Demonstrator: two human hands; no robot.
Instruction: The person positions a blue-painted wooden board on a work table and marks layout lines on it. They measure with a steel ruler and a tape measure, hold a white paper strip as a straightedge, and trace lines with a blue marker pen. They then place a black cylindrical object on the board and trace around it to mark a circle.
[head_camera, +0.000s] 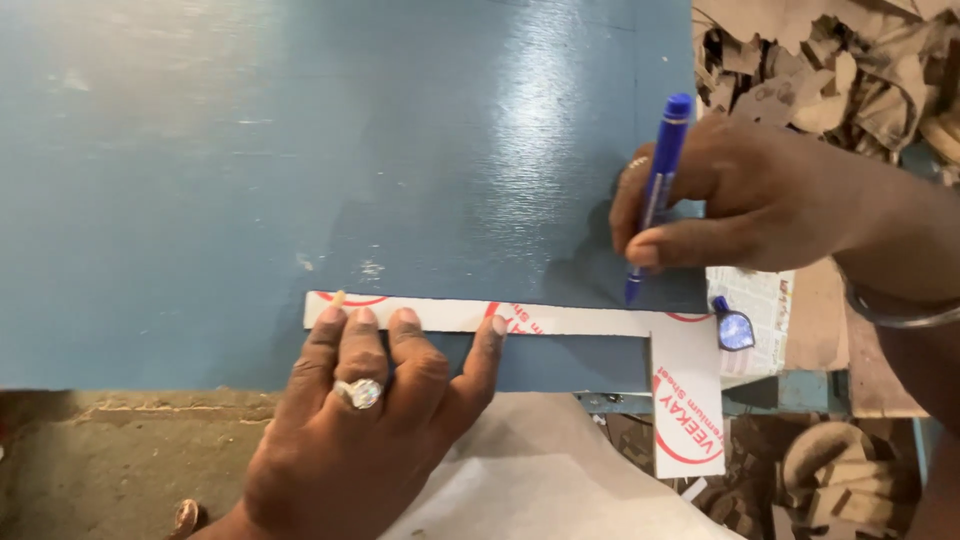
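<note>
My left hand (370, 420) lies flat with fingers spread, pressing down the long arm of a white L-shaped card template (580, 320) with red print on a blue sheet (300, 170). A ring sits on one finger. My right hand (740, 200) grips a blue marker pen (655, 190), held almost upright. Its tip touches the blue sheet just above the template's upper edge, near the corner of the L. The template's short arm hangs past the sheet's front edge.
A pile of brown cardboard scraps (850, 70) fills the far right. The marker's blue cap (735, 328) rests on a piece of newspaper (765, 300). More cardboard offcuts (820, 470) lie on the floor below. A worn bench edge (120, 410) runs along the front left.
</note>
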